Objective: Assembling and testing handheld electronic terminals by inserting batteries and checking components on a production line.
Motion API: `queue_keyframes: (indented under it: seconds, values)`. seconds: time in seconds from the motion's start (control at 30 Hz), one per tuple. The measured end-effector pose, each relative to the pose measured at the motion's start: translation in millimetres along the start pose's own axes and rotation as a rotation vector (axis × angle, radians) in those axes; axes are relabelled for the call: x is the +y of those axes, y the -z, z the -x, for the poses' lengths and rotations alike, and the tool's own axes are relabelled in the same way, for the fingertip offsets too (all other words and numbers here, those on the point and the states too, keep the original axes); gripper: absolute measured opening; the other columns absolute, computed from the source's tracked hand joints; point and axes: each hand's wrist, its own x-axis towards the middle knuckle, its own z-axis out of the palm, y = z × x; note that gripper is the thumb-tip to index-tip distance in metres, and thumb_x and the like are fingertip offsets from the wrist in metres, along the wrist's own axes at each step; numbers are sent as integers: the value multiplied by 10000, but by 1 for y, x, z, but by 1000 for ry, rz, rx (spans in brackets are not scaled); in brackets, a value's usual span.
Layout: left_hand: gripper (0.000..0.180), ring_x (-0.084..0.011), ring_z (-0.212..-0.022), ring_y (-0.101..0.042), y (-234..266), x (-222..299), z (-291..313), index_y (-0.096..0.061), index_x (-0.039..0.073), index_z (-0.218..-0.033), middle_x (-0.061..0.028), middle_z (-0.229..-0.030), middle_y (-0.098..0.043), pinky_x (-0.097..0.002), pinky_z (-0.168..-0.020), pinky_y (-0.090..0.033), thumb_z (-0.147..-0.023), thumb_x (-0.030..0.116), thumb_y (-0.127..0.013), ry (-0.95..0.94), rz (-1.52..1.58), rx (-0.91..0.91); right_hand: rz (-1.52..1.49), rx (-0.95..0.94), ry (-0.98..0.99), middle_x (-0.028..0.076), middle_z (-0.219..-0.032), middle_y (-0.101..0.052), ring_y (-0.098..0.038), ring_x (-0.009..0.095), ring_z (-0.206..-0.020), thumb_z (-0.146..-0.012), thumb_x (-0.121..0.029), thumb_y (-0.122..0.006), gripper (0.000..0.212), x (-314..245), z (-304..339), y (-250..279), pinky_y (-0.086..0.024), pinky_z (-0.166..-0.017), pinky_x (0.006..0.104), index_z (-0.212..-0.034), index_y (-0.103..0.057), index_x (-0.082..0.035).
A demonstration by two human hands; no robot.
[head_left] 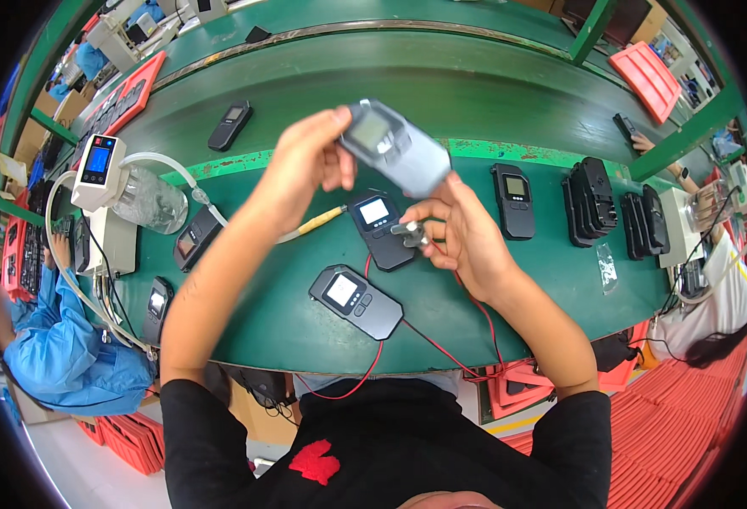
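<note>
In the air above the bench I hold a dark grey handheld meter point(403, 151), tilted, its screen unlit and its outline blurred. My left hand point(306, 157) grips its upper left end. The fingers of my right hand point(462, 233) touch its lower right end and also close round a small metal connector point(411, 232), with a red cable point(485, 318) running down beneath. Just below, a second meter point(382, 231) lies with a bright white screen. Nearer me is a third meter point(356, 301), also lit, with red wires at its lower end. A yellow-tipped tube point(323, 220) points at the second meter.
At left stand a pump unit point(100, 170) with a blue display and a clear bottle point(150, 202). More meters lie around, one on the conveyor point(230, 125), one at right point(513, 202). Black stacked cases point(591, 202) stand farther right. Co-workers sit at both sides, one in blue point(77, 356).
</note>
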Motion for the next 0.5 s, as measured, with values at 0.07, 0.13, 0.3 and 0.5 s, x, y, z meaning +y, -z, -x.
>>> queue_keyframes:
  seconds: [0.07, 0.13, 0.3, 0.5]
  values:
    - [419, -174, -790, -663, 21, -2, -30, -628, 58, -1105, -103, -949, -698, -293, -648, -474, -1072, 469, -559, 31, -19, 71, -41, 67, 9, 47, -1022, -648, -599, 140, -762, -1083, -398, -548, 398, 4, -4, 7, -389, -567, 219, -1265, -624, -52]
    - [473, -224, -975, -675, 45, -4, -55, -632, 48, -1168, -131, -1046, -712, -352, -806, -514, -1055, 503, -567, 57, -195, 254, 19, 107, 62, 44, -1022, -640, -587, 132, -766, -1074, -351, -574, 350, 7, -10, 10, -400, -572, 225, -1240, -637, -49]
    - [620, -404, -1329, -589, 134, -23, -102, -583, -29, -1370, -278, -1348, -655, -503, -1061, -503, -966, 438, -645, 66, -1889, 509, 704, 266, 550, 61, -1030, -623, -597, 152, -795, -1004, -166, -682, 199, 21, -32, 28, -475, -625, 283, -1147, -680, -28]
    - [545, -426, -1222, -636, 221, -22, -101, -610, -22, -1328, -278, -1278, -671, -490, -1045, -516, -879, 272, -703, 400, -1688, 487, 1374, 201, 1011, 110, -1057, -622, -657, 253, -866, -920, -80, -751, 211, 37, -54, 42, -554, -755, 384, -1107, -690, -3]
